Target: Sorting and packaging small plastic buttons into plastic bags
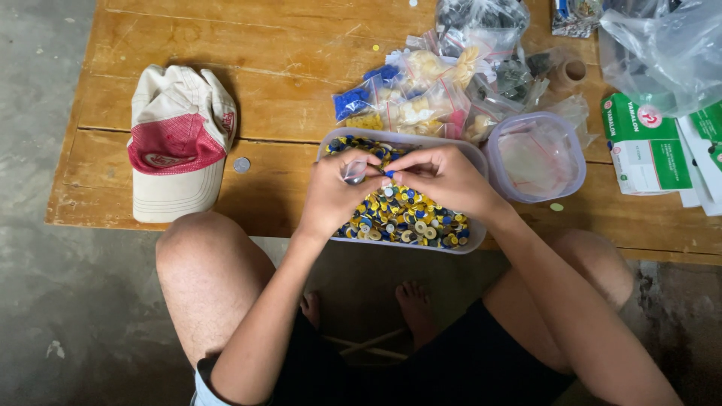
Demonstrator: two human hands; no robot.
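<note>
The right hand [444, 180] pinches a small blue piece [389, 174] at its fingertips, touching the left hand [338, 192], whose fingers close on a small clear bag [355, 170]. Both hover over the tub [476, 159] of blue and yellow pieces. A cap [179, 143] lies left of the tub, a coin [241, 165] between them.

tub of small discs [459, 242] sits dead center on the table [286, 45]; cap [179, 143] at 9 o'clock, empty tub [535, 156] at 3, filled bags [421, 94] at 12.
</note>
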